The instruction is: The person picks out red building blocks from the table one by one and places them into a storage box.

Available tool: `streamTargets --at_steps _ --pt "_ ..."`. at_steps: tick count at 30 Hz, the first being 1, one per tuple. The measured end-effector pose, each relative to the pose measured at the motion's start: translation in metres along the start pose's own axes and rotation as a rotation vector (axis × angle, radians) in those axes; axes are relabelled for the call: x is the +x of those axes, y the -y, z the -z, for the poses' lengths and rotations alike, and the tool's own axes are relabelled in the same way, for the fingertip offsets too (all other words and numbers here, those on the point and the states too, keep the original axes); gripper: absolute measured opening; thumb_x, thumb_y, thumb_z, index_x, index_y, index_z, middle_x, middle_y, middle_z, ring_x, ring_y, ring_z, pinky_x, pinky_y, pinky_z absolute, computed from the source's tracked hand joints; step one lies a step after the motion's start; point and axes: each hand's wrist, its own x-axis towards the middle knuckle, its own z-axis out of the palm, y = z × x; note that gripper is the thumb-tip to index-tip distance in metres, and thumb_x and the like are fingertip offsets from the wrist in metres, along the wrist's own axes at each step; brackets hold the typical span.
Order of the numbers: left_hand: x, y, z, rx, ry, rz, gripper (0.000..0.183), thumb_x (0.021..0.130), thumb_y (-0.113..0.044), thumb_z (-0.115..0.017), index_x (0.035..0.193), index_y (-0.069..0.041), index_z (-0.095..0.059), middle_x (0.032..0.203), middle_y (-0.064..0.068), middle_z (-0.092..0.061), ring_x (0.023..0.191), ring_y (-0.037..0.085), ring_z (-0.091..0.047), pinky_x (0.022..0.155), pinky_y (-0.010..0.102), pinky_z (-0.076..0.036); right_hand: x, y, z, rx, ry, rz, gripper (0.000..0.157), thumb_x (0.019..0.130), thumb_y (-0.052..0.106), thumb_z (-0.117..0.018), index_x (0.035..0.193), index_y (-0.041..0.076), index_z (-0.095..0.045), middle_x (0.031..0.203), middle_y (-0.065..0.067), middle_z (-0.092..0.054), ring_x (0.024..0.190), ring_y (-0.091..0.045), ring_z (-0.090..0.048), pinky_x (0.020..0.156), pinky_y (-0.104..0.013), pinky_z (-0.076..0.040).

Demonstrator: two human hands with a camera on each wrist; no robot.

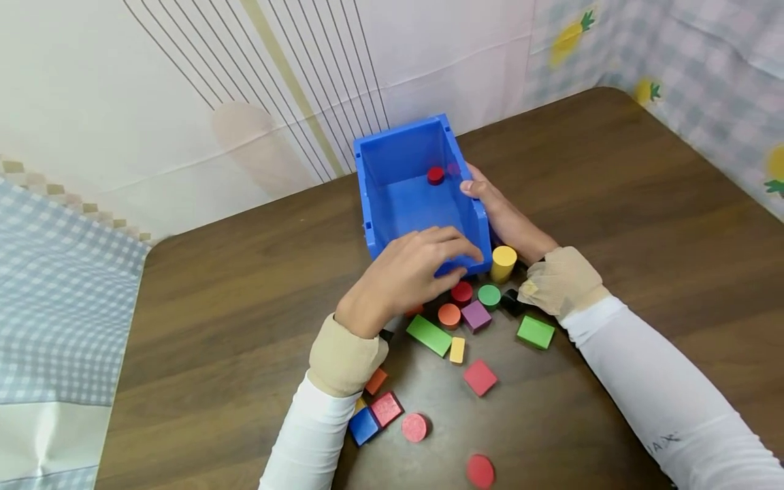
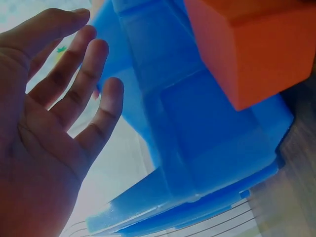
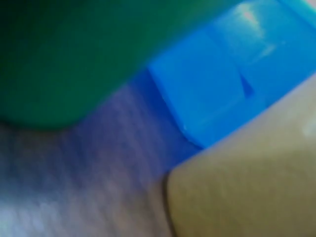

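Observation:
A blue plastic bin (image 1: 401, 158) stands at the back of the table, with a red round block (image 1: 435, 175) inside it. My right hand (image 1: 505, 212) grips the bin's right wall, thumb over the rim and the other fingers hidden outside. Over the bin's near edge hovers my left hand (image 1: 413, 272), fingers loosely bent and nothing between them. The left wrist view shows that same palm beside the bin (image 2: 197, 133), with an orange block (image 2: 271, 54) close to the camera. A blurred green block (image 3: 74, 59) fills the upper left of the right wrist view.
Just before the bin lie a yellow cylinder (image 1: 503, 264), a green disc (image 1: 489, 296), a purple block (image 1: 476, 316) and a long green block (image 1: 429, 335). Nearer are a red block (image 1: 480, 378), a blue block (image 1: 364, 427) and several others. A patterned cloth (image 1: 478, 54) hangs behind the table.

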Motion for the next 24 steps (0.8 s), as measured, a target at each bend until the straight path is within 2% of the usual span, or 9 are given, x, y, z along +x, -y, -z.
streamTargets --at_steps 8,14,20,24 --pt "-0.007 0.002 -0.005 -0.011 0.047 0.033 0.029 0.099 -0.017 -0.075 0.128 -0.02 -0.076 0.122 -0.003 -0.072 0.106 0.012 -0.065 0.092 0.029 -0.055 0.001 -0.006 -0.005 0.004 0.01 0.004 0.074 0.102 0.055 -0.037 0.169 0.037 -0.01 0.174 -0.007 -0.018 0.153 -0.042 -0.031 0.118 -0.072 -0.028" --pt "-0.006 0.0 -0.006 0.008 0.066 0.035 0.027 0.101 -0.02 -0.074 0.128 -0.02 -0.075 0.12 -0.005 -0.071 0.098 0.009 -0.066 0.087 0.028 -0.056 -0.001 -0.009 -0.003 -0.005 -0.002 0.002 0.073 0.103 0.055 -0.036 0.169 0.039 -0.01 0.174 -0.006 -0.018 0.154 -0.042 -0.03 0.118 -0.073 -0.027" --pt "-0.007 -0.001 -0.007 0.074 0.106 0.103 0.029 0.101 -0.027 -0.073 0.13 -0.024 -0.074 0.117 -0.007 -0.071 0.097 0.009 -0.067 0.084 0.029 -0.057 0.002 -0.013 -0.003 -0.011 0.01 0.002 0.072 0.104 0.056 -0.036 0.169 0.041 -0.009 0.174 -0.005 -0.018 0.154 -0.04 -0.03 0.118 -0.073 -0.028" --pt "-0.004 -0.006 -0.005 0.121 0.18 0.153 0.032 0.102 -0.032 -0.072 0.133 -0.026 -0.073 0.116 -0.006 -0.073 0.088 0.008 -0.066 0.071 0.026 -0.055 0.002 -0.012 -0.003 -0.017 0.019 -0.006 0.073 0.104 0.057 -0.036 0.169 0.041 -0.007 0.175 -0.005 -0.017 0.154 -0.042 -0.03 0.117 -0.074 -0.029"
